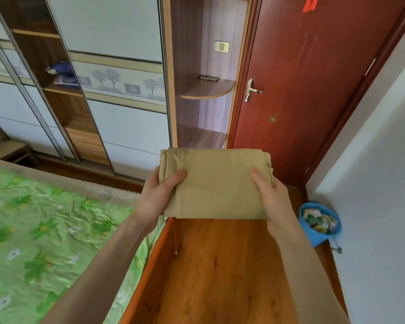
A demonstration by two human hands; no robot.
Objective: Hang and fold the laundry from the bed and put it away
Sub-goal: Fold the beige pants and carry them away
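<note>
Bed (33,230), green floral-print coverlet, crumpled: at 8 o'clock of the view, no laundry visible on the part shown. Left hand (153,199): thumb laid across the top of the bundle's left edge, remaining fingers hidden beneath and presumably curled under in a grip. Folded tan cloth bundle (216,183), flat rectangle of layered fabric: held level between both hands at centre, long axis running 9 o'clock to 3 o'clock, stacked fold edges showing along the left and right ends. Right hand (270,197): thumb pressed on top near the right edge, fingers out of sight below, grasping likewise; both hands are equally near, one at each short end. Orange-brown wooden surface (220,277) with raised rim: directly under and toward 6 o'clock of the bundle, possibly an open chest or a bedside top, hard to tell here. Judgement: the bundle is folded and in carry; putting away remains. Wardrobe with sliding panels and open wooden shelves (204,90): lies at 12 o'clock, well apart. Blue plastic basin (320,225): at 4 o'clock, by the wall.
</note>
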